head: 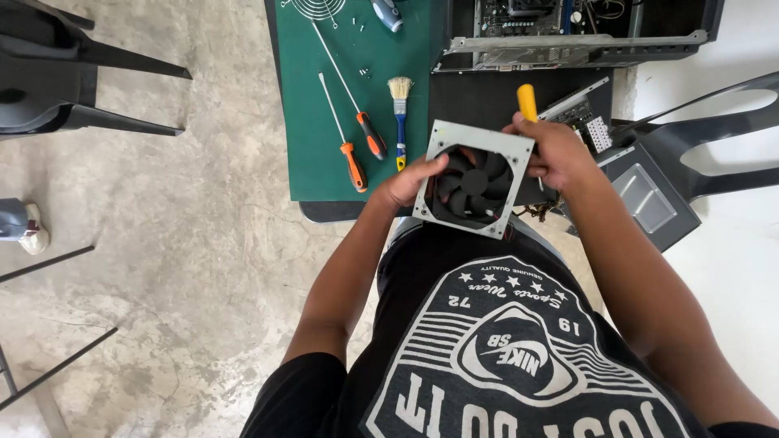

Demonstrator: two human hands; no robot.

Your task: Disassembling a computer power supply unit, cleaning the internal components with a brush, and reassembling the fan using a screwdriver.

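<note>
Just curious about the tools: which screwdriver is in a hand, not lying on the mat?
The yellow-handled screwdriver, held in the right hand. The two orange-handled screwdrivers lie untouched on the green mat.

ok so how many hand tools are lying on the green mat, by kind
Screwdrivers with orange and black handles: 2
Brush with a blue handle: 1
Blue-grey tool at the mat's top edge, kind unclear: 1
Total: 4

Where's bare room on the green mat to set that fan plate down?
Bare mat lies left of the two orange-handled screwdrivers, down to its near edge. A narrower strip runs right of the brush. Crowded: loose screws at the far edge, the open computer case and parts beyond the right hand.
</note>
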